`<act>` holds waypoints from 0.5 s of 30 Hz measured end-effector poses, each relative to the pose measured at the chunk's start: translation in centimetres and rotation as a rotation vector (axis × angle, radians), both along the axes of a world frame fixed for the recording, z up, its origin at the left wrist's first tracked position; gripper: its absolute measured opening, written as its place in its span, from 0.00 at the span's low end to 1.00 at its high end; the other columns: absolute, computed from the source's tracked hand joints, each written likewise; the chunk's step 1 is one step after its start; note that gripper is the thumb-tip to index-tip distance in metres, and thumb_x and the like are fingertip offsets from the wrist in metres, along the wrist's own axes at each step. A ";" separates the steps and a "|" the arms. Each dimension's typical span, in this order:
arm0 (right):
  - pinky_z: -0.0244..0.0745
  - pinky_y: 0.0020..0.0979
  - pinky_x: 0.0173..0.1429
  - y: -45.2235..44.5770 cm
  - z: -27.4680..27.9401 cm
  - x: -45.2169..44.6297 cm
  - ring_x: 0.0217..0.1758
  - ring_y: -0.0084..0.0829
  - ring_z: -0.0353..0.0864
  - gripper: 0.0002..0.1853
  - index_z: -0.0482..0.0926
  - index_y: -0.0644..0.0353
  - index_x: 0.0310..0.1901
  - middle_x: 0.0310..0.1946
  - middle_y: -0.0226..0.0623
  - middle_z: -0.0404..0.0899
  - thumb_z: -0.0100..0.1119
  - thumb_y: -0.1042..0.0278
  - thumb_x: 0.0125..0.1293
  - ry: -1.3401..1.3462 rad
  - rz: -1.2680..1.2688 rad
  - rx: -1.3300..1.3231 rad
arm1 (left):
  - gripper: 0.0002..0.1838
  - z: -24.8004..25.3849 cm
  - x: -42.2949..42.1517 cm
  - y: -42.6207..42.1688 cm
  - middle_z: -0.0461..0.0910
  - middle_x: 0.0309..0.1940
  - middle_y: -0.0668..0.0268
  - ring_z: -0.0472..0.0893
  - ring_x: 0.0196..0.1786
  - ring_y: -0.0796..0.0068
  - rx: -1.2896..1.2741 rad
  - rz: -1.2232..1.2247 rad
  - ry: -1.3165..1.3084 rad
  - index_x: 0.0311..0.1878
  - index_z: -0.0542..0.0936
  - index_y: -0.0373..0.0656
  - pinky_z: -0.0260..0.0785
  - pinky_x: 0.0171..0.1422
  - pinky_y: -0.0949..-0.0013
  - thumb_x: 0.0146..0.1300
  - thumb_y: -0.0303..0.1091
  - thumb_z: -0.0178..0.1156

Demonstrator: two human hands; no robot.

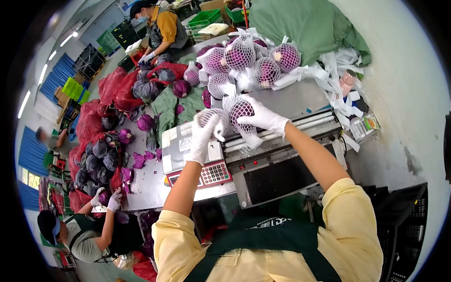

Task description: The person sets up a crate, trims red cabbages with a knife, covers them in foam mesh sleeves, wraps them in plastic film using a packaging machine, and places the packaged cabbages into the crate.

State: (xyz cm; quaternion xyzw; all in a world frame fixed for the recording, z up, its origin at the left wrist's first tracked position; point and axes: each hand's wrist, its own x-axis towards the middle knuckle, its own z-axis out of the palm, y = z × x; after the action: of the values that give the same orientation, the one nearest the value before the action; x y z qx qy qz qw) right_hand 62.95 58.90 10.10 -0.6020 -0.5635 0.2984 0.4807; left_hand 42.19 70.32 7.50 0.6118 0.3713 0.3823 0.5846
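Note:
My gloved left hand is wrapped round a purple cabbage in white foam netting, above the scale with its red keypad. To the right, my gloved right hand grips another netted cabbage from its right side, over the rollers of the wrapping machine. The two netted cabbages hang side by side, close together. Behind them, several more netted cabbages are piled on the metal table.
Red mesh sacks and loose dark cabbages lie at the left. Two co-workers handle cabbages, one at lower left, one at the far end. White foam strips and a pink bottle are at the right.

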 end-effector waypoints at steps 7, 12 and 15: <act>0.79 0.30 0.43 2.4 -3.3 6.1 0.39 0.26 0.82 0.23 0.79 0.64 0.48 0.38 0.34 0.83 0.55 0.49 0.69 0.641 0.001 -0.162 | 0.22 1.0 5.9 0.6 0.79 0.45 0.63 0.80 0.41 0.75 -0.306 0.006 -0.157 0.57 0.70 0.44 0.77 0.39 0.69 0.65 0.41 0.65; 0.77 0.29 0.38 -3.6 1.1 12.1 0.36 0.25 0.82 0.33 0.77 0.70 0.47 0.38 0.41 0.82 0.54 0.38 0.68 0.164 -0.253 -0.476 | 0.29 -3.2 12.8 -2.4 0.77 0.48 0.60 0.78 0.48 0.74 -0.083 -0.175 -0.137 0.60 0.65 0.37 0.73 0.52 0.72 0.64 0.41 0.66; 0.74 0.29 0.49 -5.1 1.4 15.0 0.45 0.29 0.81 0.34 0.76 0.71 0.49 0.44 0.43 0.82 0.53 0.37 0.69 0.000 -0.305 -0.547 | 0.30 -2.8 13.9 -3.0 0.78 0.48 0.51 0.79 0.50 0.56 0.196 -0.194 0.374 0.58 0.70 0.37 0.71 0.59 0.58 0.60 0.48 0.68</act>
State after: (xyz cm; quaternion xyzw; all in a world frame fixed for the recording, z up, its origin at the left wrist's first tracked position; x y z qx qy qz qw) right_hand 77.96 53.79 11.50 -0.7865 -0.3655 0.3636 0.3401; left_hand 56.09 67.36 4.75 0.7586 0.3738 0.2383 0.4774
